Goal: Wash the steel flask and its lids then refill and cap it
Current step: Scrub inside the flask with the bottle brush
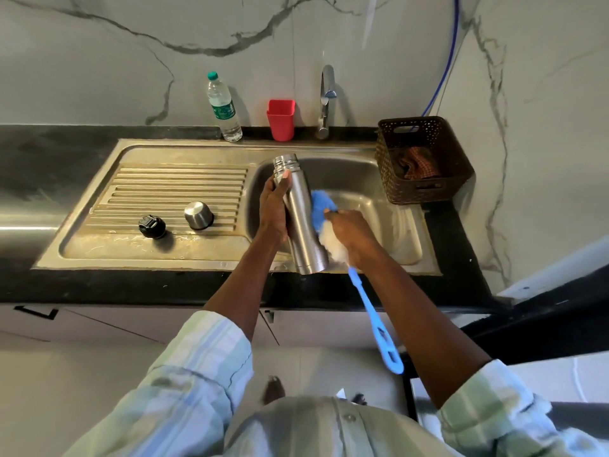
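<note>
Steel flask [301,216] is up over the sink basin [362,189], uncapped, tilted with its threaded mouth pointing away toward the tap [326,100] and its base hanging out past the basin's near rim. Left hand [275,209] is wrapped around the upper body just below the neck, thumb across the front. Right hand [351,234] is clenched around the head of a blue bottle brush [372,311], pressing the blue and white sponge part against the flask's right side, with the long handle sticking back toward the person.

Both lids are on the ribbed drainboard [171,189] left of the basin: the steel cup lid [198,215] nearer the basin, the black inner stopper [152,226] further left, a little apart.

Behind the basin there's a red plastic cup [280,120] just left of the tap, and a clear water bottle with a green cap [224,107] further left. Right of the basin is a brown perforated basket [425,159] holding a checked cloth [418,163].
</note>
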A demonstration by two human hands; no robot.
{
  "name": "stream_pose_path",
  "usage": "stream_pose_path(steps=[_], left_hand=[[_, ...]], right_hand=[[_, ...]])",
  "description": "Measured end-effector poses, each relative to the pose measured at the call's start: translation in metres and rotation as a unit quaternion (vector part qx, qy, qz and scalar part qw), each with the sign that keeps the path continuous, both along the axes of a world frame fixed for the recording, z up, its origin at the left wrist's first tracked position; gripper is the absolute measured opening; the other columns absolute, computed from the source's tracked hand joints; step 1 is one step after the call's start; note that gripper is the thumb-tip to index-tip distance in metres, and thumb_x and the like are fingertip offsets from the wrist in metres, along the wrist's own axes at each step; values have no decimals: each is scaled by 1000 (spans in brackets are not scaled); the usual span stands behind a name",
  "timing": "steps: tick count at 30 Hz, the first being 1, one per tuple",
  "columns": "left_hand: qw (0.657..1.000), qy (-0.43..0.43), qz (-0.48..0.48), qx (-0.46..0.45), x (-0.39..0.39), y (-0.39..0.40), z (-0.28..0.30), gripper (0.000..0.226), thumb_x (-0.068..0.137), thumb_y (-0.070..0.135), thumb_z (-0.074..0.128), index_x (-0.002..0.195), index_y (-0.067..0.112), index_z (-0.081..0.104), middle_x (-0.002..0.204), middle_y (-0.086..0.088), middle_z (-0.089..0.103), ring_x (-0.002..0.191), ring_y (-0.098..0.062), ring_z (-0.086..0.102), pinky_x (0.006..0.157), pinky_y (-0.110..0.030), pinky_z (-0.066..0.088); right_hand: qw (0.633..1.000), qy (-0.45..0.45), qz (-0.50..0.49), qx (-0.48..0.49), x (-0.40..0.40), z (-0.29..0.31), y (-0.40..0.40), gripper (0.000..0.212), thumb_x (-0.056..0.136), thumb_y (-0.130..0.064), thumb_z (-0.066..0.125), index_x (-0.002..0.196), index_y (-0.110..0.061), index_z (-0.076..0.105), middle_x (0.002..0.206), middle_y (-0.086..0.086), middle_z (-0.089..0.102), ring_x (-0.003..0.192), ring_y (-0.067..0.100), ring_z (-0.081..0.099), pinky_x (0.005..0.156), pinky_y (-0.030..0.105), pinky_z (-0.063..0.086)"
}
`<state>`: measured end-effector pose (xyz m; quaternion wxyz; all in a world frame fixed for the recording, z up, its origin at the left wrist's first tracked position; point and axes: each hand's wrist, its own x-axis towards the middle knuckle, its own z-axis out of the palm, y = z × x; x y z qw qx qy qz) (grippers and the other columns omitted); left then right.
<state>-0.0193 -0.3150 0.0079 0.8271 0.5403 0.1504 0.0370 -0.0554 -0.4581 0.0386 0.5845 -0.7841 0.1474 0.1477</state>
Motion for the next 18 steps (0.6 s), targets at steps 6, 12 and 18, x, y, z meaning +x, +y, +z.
stream_pose_path(steps=[6, 12, 18], left_hand=[[999, 24, 6, -24, 1, -5, -1, 68, 73, 56, 73, 123, 11, 63, 117, -25, 66, 100, -40, 66, 86, -51, 57], [989, 144, 25, -35, 16, 13, 0, 93, 57, 75, 80, 124, 13, 64, 114, -16, 72, 103, -36, 70, 90, -55, 56], [957, 209, -204, 2, -9, -12, 24, 78, 88, 77, 40, 121, 12, 66, 95, -11, 71, 77, -23, 70, 71, -35, 59]], right_hand=[[996, -81, -5, 22, 9, 24, 9, 27, 97, -40, 51, 94, -16, 63, 74, 7, 64, 60, 18, 60, 62, 41, 53], [997, -66, 28, -22, -6, -1, -10, 24, 98, -40, 51, 95, -19, 62, 76, 5, 62, 61, 17, 57, 55, 26, 49], [986, -150, 9, -67, 17, 5, -8, 44, 99, -44, 49, 130, -15, 57, 100, 2, 68, 67, 3, 58, 51, 15, 41]])
